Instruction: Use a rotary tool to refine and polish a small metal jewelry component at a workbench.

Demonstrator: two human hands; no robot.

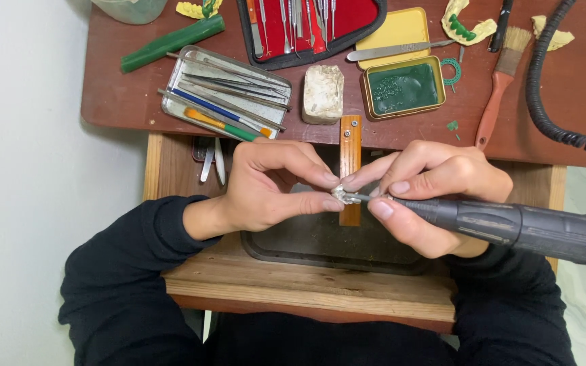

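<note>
My left hand (272,183) pinches a small silvery metal piece (341,195) between thumb and forefinger, resting it over a wooden bench peg (350,139). My right hand (435,190) grips a dark grey rotary handpiece (510,227) like a pen. Its thin bit touches the metal piece. My right forefinger reaches across to steady the piece. Both forearms are in black sleeves.
On the brown desk (116,102) lie a metal tray of hand tools (225,95), a green stick (171,42), a red instrument case (306,24), a white block (323,93), a tin of green wax (403,88), a brush (500,85), dental casts (468,28) and a coiled black cable (544,102). A dark tray (320,240) sits below my hands.
</note>
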